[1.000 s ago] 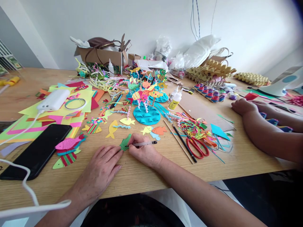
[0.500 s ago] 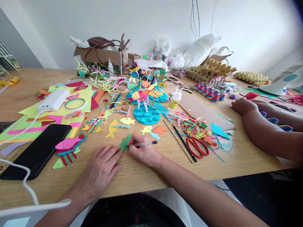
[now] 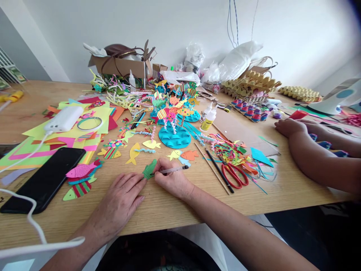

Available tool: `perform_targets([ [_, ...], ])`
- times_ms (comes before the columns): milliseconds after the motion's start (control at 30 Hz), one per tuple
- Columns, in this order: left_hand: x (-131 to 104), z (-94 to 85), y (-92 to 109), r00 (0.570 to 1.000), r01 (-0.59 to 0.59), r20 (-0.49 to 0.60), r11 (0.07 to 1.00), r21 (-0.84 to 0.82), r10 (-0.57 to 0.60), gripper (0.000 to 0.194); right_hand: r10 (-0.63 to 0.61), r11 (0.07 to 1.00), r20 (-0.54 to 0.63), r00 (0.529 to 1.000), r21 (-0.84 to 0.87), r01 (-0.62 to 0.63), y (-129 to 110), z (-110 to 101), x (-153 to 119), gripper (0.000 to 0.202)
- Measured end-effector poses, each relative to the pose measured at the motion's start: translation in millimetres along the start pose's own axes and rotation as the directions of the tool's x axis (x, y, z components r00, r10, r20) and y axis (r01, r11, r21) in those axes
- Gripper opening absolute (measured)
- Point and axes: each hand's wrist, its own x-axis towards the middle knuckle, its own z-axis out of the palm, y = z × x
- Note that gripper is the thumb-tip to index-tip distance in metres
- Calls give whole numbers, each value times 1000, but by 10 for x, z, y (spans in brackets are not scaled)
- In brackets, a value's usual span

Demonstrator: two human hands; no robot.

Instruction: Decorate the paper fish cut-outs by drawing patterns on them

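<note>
Flat on the table lies a green paper fish (image 3: 149, 169), its lower edge under the fingertips of my left hand (image 3: 124, 199). That hand's fingers are stretched out, resting on fish and wood. My right hand (image 3: 173, 178) pinches a pen (image 3: 175, 169) with a clear barrel and dark end cap, its tip at the fish's right side. Beyond my hands are a yellow paper fish (image 3: 133, 153), a pale yellow one (image 3: 151, 144) and an orange one (image 3: 189, 155). More paper fish, a pink one (image 3: 81, 170) on top, overlap the phone's right edge.
A black phone (image 3: 47, 177) and a white cable (image 3: 36, 214) lie left. Red-handled scissors (image 3: 235, 176), a black pencil (image 3: 219, 171) and paper scraps (image 3: 229, 152) lie right. A blue base (image 3: 175, 137) with fish stands ahead, beside a glue bottle (image 3: 208, 121). Another person's arms (image 3: 316, 158) rest at right.
The far end of the pen has tipped slightly up and to the right. My left hand and the green fish stay in place.
</note>
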Motion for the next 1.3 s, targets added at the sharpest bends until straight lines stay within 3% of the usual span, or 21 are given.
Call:
perform_targets([
  [567,-2,2,3,1000,5,1,1000,-6,-5,35,27,998,32,999,-62,-25,-36,-22,-9,14],
  [967,12,-2,10,999,-15,-39,1000,13,16,33,60,998,10,998,28,-60,-51,-31,17,12],
  [1300,109,-45,59,999,13,32,1000,-3,-13,28,73,997,-11,997,12,-72,-58,-35,32,13],
])
